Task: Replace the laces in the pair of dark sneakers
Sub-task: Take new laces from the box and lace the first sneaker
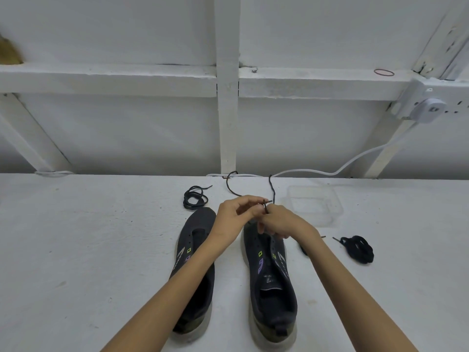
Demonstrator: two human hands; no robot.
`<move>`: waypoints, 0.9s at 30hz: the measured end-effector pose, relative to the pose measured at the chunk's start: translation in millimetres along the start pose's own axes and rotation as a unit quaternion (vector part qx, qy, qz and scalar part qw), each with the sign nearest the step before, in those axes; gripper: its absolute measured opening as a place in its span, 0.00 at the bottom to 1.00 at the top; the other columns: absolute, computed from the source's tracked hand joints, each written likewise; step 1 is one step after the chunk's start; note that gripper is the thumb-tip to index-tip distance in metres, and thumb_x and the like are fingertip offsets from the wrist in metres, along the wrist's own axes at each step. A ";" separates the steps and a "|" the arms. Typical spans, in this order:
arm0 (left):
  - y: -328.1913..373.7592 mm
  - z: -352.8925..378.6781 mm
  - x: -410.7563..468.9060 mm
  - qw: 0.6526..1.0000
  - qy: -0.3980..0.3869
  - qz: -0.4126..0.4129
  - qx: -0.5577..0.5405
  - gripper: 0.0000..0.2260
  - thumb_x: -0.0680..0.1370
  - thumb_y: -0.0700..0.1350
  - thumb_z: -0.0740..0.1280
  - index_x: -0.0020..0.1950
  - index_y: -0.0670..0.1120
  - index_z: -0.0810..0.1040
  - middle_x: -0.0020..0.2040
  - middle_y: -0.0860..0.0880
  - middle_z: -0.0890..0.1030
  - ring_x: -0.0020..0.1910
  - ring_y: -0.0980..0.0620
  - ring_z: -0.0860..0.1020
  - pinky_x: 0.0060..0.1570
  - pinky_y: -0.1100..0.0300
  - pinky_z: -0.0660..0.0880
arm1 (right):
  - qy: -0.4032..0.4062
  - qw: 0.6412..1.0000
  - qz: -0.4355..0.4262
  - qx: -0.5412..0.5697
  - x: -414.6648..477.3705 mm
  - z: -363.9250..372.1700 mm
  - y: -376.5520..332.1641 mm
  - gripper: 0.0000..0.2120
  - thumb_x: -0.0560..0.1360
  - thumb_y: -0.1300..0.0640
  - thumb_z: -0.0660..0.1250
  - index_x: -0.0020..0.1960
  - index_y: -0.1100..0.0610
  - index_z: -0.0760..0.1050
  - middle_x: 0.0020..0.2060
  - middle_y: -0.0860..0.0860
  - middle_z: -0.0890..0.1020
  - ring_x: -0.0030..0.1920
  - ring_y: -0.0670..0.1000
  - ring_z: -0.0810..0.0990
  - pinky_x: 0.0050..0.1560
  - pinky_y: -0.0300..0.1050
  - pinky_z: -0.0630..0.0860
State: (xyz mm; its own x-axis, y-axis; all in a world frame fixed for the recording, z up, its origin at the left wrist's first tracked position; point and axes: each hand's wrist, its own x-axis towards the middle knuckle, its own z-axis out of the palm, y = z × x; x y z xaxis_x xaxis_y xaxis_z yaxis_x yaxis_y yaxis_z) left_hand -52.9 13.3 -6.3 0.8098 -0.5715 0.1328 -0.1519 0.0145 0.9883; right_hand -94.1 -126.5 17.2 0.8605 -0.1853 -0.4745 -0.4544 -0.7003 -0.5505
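Two hands at work: left hand (232,219) and right hand (281,222) pinch lace (273,193) tips over right sneaker (272,283) toe, 12 o'clock of me. I judge lowest eyelets being threaded; next, level ends, cross upward.

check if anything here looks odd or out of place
Two small things, both on the wall: a rubber band lies stray on the ledge, and a brownish broken patch shows at the far left. Nothing on the table stands out.
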 end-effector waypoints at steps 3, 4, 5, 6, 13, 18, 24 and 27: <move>1.9 1.7 -1.3 1.000 0.009 -0.008 0.000 0.08 0.74 0.38 0.73 0.48 0.50 0.84 0.46 0.50 0.86 0.48 0.53 0.83 0.53 0.58 0.78 | -0.019 1.000 0.009 -0.022 -2.4 -2.1 -2.7 0.17 0.78 0.54 0.56 0.36 0.57 0.77 0.27 0.51 0.74 0.25 0.52 0.70 0.31 0.41 0.66; 2.6 2.5 -1.6 1.000 0.013 -0.008 0.010 0.08 0.73 0.38 0.73 0.47 0.51 0.84 0.44 0.51 0.86 0.47 0.54 0.83 0.53 0.59 0.78 | -0.024 0.999 0.009 -0.036 -2.8 -2.2 -3.5 0.17 0.78 0.53 0.56 0.35 0.57 0.76 0.27 0.51 0.74 0.25 0.52 0.70 0.31 0.41 0.66; 3.2 3.2 -1.8 1.000 0.016 -0.007 0.022 0.07 0.73 0.39 0.74 0.45 0.52 0.84 0.43 0.52 0.86 0.46 0.55 0.83 0.52 0.60 0.78 | -0.029 0.998 0.007 -0.046 -3.3 -2.5 -4.1 0.18 0.79 0.52 0.56 0.35 0.57 0.75 0.27 0.51 0.74 0.26 0.52 0.70 0.31 0.42 0.66; 3.8 3.9 -2.0 0.999 0.020 -0.006 0.032 0.06 0.73 0.40 0.74 0.45 0.52 0.84 0.42 0.53 0.86 0.45 0.55 0.83 0.51 0.60 0.79 | -0.033 0.998 0.000 -0.048 -3.5 -2.8 -3.4 0.17 0.80 0.52 0.57 0.35 0.56 0.74 0.27 0.50 0.74 0.26 0.52 0.70 0.31 0.41 0.66; 1.0 1.0 -0.1 0.993 0.108 -0.047 0.018 0.04 0.75 0.44 0.73 0.46 0.44 0.86 0.36 0.51 0.84 0.36 0.59 0.79 0.42 0.62 0.75 | 0.064 0.952 -0.147 0.260 -15.8 -13.1 13.1 0.09 0.74 0.59 0.73 0.50 0.59 0.76 0.38 0.55 0.84 0.25 0.51 0.75 0.25 0.38 0.66; -0.9 0.7 -2.3 0.996 0.060 -0.063 0.030 0.02 0.74 0.43 0.73 0.45 0.46 0.86 0.34 0.47 0.83 0.33 0.55 0.78 0.39 0.61 0.76 | 0.131 0.929 -0.155 0.310 -20.4 -6.5 32.0 0.03 0.72 0.61 0.74 0.44 0.61 0.82 0.31 0.53 0.82 0.24 0.49 0.69 0.26 0.35 0.65; -16.2 -13.3 -7.9 0.964 -0.047 -0.090 0.246 0.05 0.75 0.46 0.70 0.47 0.54 0.85 0.34 0.60 0.82 0.28 0.63 0.75 0.42 0.62 0.76 | 0.158 0.957 -0.110 0.218 -25.8 8.8 79.1 0.04 0.71 0.59 0.75 0.39 0.52 0.85 0.30 0.45 0.82 0.31 0.49 0.77 0.37 0.41 0.74; -16.3 -17.9 -12.4 0.942 -0.075 -0.104 0.311 0.04 0.75 0.49 0.70 0.46 0.56 0.85 0.40 0.60 0.84 0.31 0.66 0.75 0.49 0.58 0.77 | 0.134 0.969 -0.105 0.178 -30.3 17.9 92.5 0.07 0.72 0.58 0.74 0.37 0.49 0.83 0.29 0.46 0.79 0.29 0.41 0.72 0.34 0.33 0.68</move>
State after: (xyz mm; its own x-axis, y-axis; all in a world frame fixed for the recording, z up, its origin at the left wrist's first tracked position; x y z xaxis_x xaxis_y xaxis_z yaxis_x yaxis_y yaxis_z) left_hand -50.3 34.9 -22.6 0.7768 -0.6186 -0.1178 -0.3383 -0.5677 0.7505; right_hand -166.3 -173.3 -31.7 0.9501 -0.2703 -0.1560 -0.2714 -0.4687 -0.8406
